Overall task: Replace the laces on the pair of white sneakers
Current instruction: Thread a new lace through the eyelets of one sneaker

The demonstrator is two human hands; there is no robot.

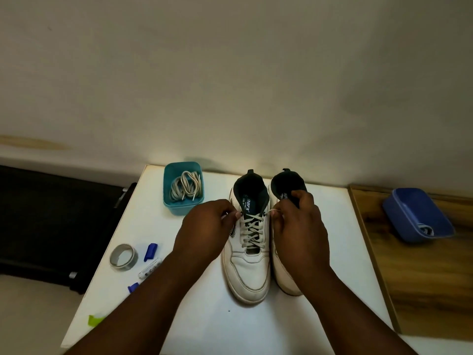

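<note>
Table: a white table point(179, 316) with a flat top, against the wall.
Shoes: two white shoes stand side by side near the middle, toes toward the person. The left shoe point(247, 272) has a grey lace crossed up its front. The right shoe point(282, 275) is partly hidden by an arm.
Teal box: a small teal box point(183, 207) sits at the back, just left of the shoes, with loose laces point(184, 188) inside.
Tape: a grey roll of tape point(123, 257) lies near the left edge.
Pen: a white marker point(149, 268) lies beside the tape, and a blue cap point(150, 251) lies just behind it.
Green bit: a small green piece point(95, 320) lies at the left edge; what it is cannot be told.
Blue bit: a small blue piece point(133, 287) shows by the arm.
</note>
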